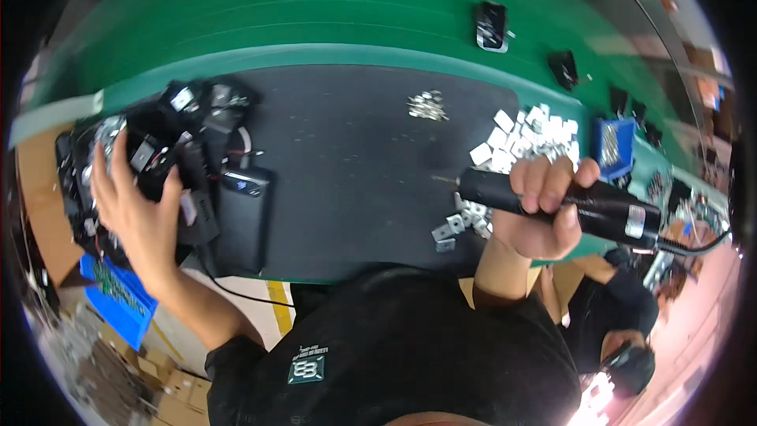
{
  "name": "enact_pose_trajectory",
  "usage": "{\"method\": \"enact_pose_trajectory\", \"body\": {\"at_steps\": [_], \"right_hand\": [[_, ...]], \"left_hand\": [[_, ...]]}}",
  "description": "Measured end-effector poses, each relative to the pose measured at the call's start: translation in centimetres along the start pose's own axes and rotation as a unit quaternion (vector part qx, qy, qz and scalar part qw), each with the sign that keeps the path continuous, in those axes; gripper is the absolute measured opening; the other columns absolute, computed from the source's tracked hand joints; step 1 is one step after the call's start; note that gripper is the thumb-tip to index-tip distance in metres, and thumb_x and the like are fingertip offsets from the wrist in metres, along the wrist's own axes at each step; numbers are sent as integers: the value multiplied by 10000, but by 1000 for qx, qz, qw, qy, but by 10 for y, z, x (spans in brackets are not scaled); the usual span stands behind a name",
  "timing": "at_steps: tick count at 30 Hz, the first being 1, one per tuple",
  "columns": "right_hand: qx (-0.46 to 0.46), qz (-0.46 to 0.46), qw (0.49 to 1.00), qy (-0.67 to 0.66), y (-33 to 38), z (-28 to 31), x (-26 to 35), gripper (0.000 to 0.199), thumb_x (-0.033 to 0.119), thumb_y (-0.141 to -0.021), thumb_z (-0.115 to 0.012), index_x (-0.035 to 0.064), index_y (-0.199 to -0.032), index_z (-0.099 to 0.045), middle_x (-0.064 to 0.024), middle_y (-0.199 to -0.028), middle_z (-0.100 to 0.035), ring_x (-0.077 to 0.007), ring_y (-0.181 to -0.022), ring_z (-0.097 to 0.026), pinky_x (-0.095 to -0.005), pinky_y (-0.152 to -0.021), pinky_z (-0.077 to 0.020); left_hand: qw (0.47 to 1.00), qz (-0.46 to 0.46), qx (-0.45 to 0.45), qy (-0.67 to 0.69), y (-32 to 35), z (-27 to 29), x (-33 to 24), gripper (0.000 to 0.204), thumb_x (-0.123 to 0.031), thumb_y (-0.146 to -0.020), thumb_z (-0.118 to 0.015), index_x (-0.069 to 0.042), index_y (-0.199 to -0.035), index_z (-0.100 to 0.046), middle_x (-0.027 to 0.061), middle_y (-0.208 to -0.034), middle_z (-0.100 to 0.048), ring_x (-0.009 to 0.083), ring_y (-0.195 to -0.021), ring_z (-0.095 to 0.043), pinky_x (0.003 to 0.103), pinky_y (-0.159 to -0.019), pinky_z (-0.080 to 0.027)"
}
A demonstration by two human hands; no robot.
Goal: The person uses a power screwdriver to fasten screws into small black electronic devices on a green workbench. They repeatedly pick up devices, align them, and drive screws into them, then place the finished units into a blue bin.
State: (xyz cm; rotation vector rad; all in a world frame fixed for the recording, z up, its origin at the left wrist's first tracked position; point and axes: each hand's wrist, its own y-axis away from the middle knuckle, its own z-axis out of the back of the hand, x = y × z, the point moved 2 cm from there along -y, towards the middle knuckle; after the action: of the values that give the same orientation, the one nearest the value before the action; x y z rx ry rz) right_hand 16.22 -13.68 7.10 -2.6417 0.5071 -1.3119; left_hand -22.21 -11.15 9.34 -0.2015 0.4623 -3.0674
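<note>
Head view: your right hand (548,209) is clamped around a black cylindrical power screwdriver (607,214) above the dark grey mat's (347,166) right side, bit pointing inward, probably so its black cord (694,251) trails clear. Your left hand (134,205), fingers spread apart, is at the heaped black plastic parts (162,164); contact is unclear. White square pieces (536,138) lie near the screwdriver, seemingly for easy reach.
</note>
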Motion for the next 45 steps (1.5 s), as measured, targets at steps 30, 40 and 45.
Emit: {"method": "enact_pose_trajectory", "body": {"at_steps": [30, 40, 45], "right_hand": [[-136, 144, 967, 162, -11, 34, -37, 499, 492, -853, -606, 151, -1183, -454, -3, -861, -551, -160, -768, -532, -419, -834, -414], [-106, 161, 977, 94, 1, 32, -4, 583, 582, -831, -583, 163, -1205, -424, 44, -807, -500, -83, -682, -463, -324, -752, -382], [-60, 102, 993, 21, 10, 33, 5, 574, 416, -801, -703, 154, -1193, -377, 2, -811, -549, -137, -709, -548, -367, -788, -417]], "left_hand": [[801, -320, 306, 403, 97, -16, -243, 199, -119, -720, -711, -43, -842, -574, 80, -855, -547, 254, -784, -569, 361, -690, -470], [843, -102, 180, 496, -17, -19, -204, 121, 26, -756, -678, 25, -865, -625, 107, -832, -634, 168, -710, -632, 267, -655, -507], [847, -101, 137, 504, -81, -32, -242, 146, -69, -770, -717, 15, -839, -620, 87, -868, -631, 152, -768, -630, 270, -684, -504]]}}
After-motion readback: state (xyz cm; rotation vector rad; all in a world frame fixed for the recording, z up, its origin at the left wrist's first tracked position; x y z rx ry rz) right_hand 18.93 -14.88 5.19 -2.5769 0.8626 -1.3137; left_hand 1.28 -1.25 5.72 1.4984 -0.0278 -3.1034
